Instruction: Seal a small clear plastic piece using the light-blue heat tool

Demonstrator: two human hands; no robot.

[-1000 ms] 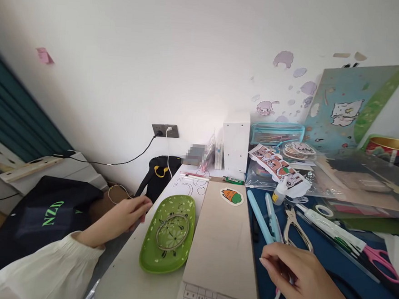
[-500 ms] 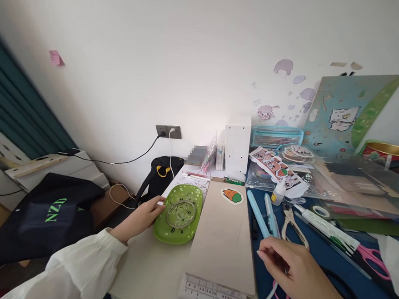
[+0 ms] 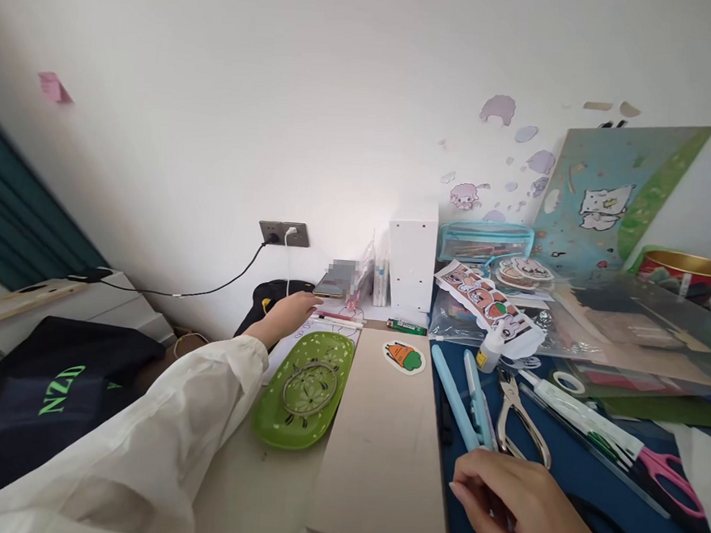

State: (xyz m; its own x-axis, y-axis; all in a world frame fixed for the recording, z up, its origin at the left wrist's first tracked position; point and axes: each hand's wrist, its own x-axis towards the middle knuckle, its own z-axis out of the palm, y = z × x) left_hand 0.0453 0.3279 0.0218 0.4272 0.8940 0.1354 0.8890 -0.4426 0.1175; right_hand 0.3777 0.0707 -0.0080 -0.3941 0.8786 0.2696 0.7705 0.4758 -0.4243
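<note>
My left hand [image 3: 285, 314] reaches past the tray, fingers stretched forward with their tips at the near left corner of a phone [image 3: 328, 287]. Whether they touch it I cannot tell. Below that arm lies a green patterned tray [image 3: 268, 423] with a round ring [image 3: 285, 396] on it. My right hand [image 3: 521, 505] is curled, thumb and fingers close together, over the lower end of a light blue hair straightener [image 3: 456, 399]. What is inside those fingers is hidden. Beside it lie metal pliers [image 3: 513, 407] and a small glue bottle [image 3: 491, 349].
A beige board [image 3: 379, 447] with a carrot sticker [image 3: 403, 357] lies mid-table. A white box [image 3: 412, 262] stands against the wall. Pink-handled scissors [image 3: 673, 479], a tape roll [image 3: 568, 382] and plastic sleeves crowd the right. A black bag [image 3: 53, 408] sits at left.
My left hand has left the tray's left edge and moved forward to the phone. The tray has turned slightly and sits nearer me. My right hand stays over the straightener; the view has shifted slightly.
</note>
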